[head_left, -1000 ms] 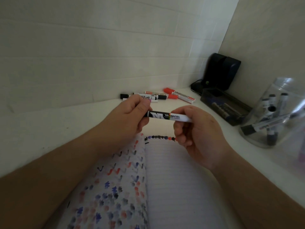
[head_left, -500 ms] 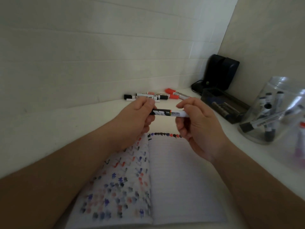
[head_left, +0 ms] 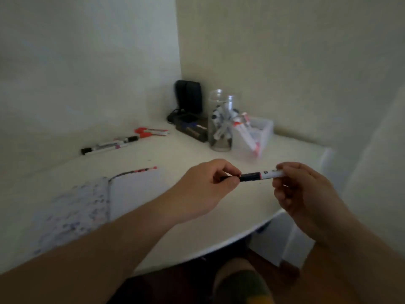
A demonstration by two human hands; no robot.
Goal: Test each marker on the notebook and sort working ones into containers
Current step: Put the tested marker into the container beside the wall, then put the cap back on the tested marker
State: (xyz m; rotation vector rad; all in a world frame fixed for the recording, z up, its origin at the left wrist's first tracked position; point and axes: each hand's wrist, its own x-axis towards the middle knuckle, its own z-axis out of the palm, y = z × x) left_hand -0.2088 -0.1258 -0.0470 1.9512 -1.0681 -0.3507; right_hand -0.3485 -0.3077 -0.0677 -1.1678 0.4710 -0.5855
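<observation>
One marker (head_left: 260, 175) is held level in the air between two hands, right of centre in the frame, above the white table (head_left: 175, 163) near its curved front edge. The left hand (head_left: 206, 189) pinches the marker's black end with its fingers (head_left: 230, 172) closed around it; the right hand (head_left: 306, 194) grips the white barrel end, fingers (head_left: 285, 167) curled on it. One open notebook (head_left: 105, 198) lies on the table at lower left, well apart from the held marker; its left page is covered with coloured scribbles and a row of marks runs along the top of the right page. A group of loose markers (head_left: 122, 141) lies near the wall at centre left, at least two black-capped and two red; the blur keeps the exact count uncertain. Three containers stand near the corner: a dark tray (head_left: 192, 130), one tall clear jar (head_left: 221, 121) holding several markers, and a clear box (head_left: 263, 132) with red-marked markers leaning in it. A black device (head_left: 189, 97) stands in the corner behind the tray. The walls are plain and pale, meeting in a corner at upper centre, and dark wooden floor shows below the table edge.
</observation>
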